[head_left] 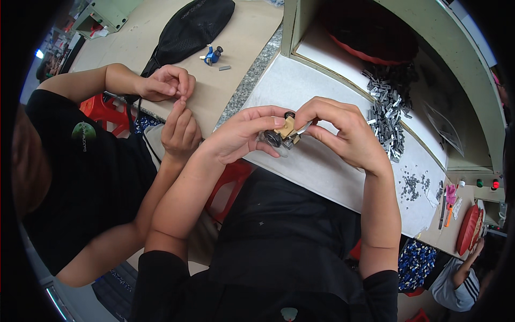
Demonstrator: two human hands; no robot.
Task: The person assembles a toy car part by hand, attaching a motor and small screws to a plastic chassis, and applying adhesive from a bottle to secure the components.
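My left hand [244, 131] is closed around a small tan toy vehicle [288, 126] with black wheels, above the white work surface. One black wheel [273, 138] faces me beside the left fingers. My right hand [340, 131] pinches a thin silvery metal piece [303, 128] against the toy's right side. Whether that piece is a tool or a part cannot be made out. Fingers cover much of the toy's body.
Grey clip-like parts [387, 110] lie heaped to the right, with tiny dark pieces [412, 185] nearer me. A pen [442, 210] and an orange-handled tool [448, 216] lie far right. At left, a co-worker's hands [174, 110] meet near a blue toy vehicle [211, 56] and black mesh bag [193, 29].
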